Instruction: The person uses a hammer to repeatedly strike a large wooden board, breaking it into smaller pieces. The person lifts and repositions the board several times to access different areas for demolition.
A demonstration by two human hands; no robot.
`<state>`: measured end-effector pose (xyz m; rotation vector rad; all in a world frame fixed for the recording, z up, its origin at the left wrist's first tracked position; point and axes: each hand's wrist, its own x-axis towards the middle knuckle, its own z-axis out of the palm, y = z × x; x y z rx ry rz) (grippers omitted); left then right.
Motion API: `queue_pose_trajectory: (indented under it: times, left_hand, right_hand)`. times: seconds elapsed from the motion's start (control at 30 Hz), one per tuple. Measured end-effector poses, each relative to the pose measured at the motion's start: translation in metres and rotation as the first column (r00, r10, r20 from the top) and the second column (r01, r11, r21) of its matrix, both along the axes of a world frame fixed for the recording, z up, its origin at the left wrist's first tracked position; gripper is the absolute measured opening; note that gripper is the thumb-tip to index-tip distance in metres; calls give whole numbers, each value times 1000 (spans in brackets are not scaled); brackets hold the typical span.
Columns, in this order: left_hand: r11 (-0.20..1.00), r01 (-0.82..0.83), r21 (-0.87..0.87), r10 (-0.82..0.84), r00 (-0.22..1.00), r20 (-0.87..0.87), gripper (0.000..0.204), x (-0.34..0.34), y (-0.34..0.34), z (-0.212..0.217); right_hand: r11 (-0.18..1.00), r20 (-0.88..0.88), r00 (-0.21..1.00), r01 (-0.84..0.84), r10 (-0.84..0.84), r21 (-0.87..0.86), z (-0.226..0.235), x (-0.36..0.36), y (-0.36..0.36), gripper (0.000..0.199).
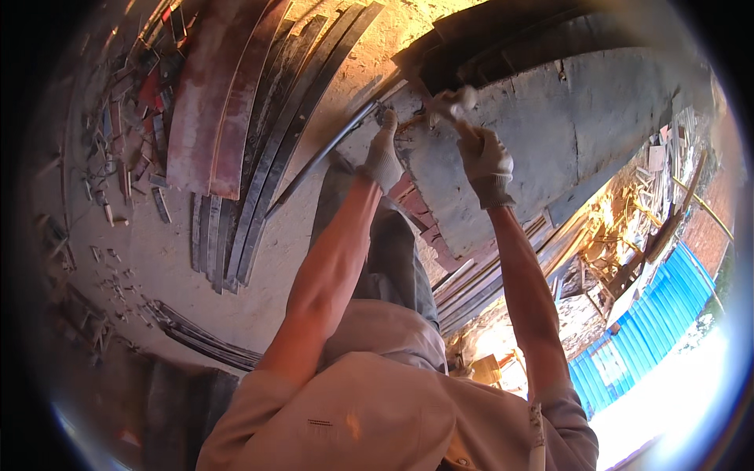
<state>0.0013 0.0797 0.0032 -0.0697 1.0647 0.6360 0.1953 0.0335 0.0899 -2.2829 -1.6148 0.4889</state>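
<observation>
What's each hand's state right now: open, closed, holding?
Left hand: partly hidden; open or closed cannot be told.
Right hand: closed, holding a hammer.

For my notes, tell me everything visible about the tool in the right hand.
The tool looks like a hammer, motion-blurred: a blunt, brownish-grey head up and left of the gloved right hand, with a short stretch of handle running down into the closed fist. Its material is unclear. It shows against the upper-left part of the large grey panel; whether it touches that cannot be told.
</observation>
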Motion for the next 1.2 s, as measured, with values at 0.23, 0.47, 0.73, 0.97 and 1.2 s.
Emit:
queue_pose_trajectory:
  times: [0.23,0.47,0.73,0.97,1.2]
  left_hand:
    - [998,-57,28,56,997,43,88,2,-11,7]
    - [979,188,-83,-197,974,-112,98,-6,-5,-21]
    - [991,57,123,-67,994,85,102,-8,-12,2]
    - [977,122,-173,-109,991,80,95,-8,-8,-15]
    - [974,228,-17,-223,963,154,99,-12,-7,15]
  right_hand:
    - [990,-350,934,24,-70,-135,75,3,-24,29]
    - [866,-323,918,-343,228,-364,120,-35,-46,33]
    - [913,-265,961,-177,80,-367,121,-37,-36,39]
    - [908,-352,928,-36,-125,-417,89,-39,-76,38]
    - [817,-692,457,449,-558,-362,47,-73,-102,60]
